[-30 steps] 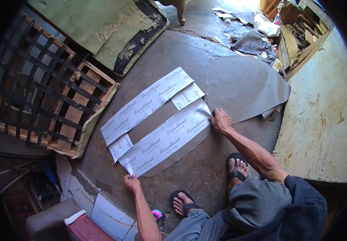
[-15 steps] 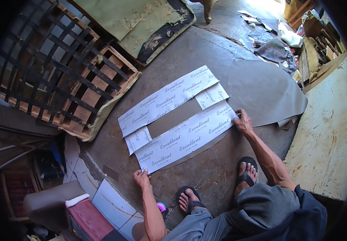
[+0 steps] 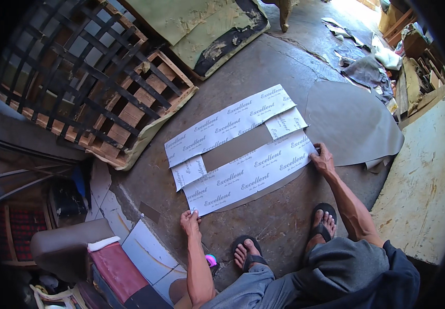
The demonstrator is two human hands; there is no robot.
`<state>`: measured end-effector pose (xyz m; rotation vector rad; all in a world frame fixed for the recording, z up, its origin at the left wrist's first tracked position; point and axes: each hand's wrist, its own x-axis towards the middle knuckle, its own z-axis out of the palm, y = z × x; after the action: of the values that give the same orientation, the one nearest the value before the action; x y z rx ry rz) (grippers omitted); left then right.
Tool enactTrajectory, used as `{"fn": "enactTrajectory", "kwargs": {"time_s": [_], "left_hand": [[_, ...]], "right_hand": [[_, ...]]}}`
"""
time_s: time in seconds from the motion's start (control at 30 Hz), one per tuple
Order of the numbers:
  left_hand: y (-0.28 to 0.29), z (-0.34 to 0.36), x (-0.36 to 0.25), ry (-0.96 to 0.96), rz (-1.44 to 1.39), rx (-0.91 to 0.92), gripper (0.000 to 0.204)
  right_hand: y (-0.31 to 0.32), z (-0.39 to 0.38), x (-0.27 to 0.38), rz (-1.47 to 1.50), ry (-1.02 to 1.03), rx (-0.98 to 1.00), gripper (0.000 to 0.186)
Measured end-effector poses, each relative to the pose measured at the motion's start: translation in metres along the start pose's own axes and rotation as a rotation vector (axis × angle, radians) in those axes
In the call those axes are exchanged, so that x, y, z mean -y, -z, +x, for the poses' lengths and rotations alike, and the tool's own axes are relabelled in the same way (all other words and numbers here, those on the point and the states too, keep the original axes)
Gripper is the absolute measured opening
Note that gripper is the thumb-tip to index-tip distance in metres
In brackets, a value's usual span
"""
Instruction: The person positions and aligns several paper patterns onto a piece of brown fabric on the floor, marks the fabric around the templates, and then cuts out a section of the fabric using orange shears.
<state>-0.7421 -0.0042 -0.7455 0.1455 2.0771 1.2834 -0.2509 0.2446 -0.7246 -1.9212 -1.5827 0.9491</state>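
White-backed sheet material (image 3: 256,177) with dark print lies in front of me, its strips forming a rectangular frame. A brown-grey surface shows through the opening, and a brown-grey margin sticks out below the near edge. My left hand (image 3: 190,222) is closed on the near left corner, thumb and finger pinching it. My right hand (image 3: 324,158) pinches the right edge. Just beyond that hand a large grey piece of sheet material (image 3: 353,123) lies flat on the floor, rounded on its far side.
At the left stands a wooden frame with black woven webbing (image 3: 125,110), beside a worn greenish padded panel (image 3: 207,36). A pale board (image 3: 418,180) is at the right, with scraps (image 3: 366,69) behind. A maroon-and-brown padded piece (image 3: 117,268) sits lower left.
The whole view has shifted slightly, so the scene sits farther right in the picture. Both hands keep their places on the white-backed sheet material.
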Motion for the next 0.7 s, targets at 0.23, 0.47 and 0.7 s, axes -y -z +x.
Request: {"fn": "enactTrajectory", "kwargs": {"time_s": [0.23,0.47,0.7], "left_hand": [[0.001,0.002,0.006,-0.034,0.011,0.027,0.029],[0.01,0.0,0.003,-0.055,-0.016,0.042,0.028],[-0.053,-0.114,0.027,-0.791,0.557,-0.011,0.025]], "right_hand": [[0.0,0.003,-0.009,-0.002,0.02,0.023,0.047],[-0.01,-0.008,0.01,-0.026,0.054,-0.029,0.048],[0.036,-0.076,0.146,0.101,0.227,0.439,0.051]]}}
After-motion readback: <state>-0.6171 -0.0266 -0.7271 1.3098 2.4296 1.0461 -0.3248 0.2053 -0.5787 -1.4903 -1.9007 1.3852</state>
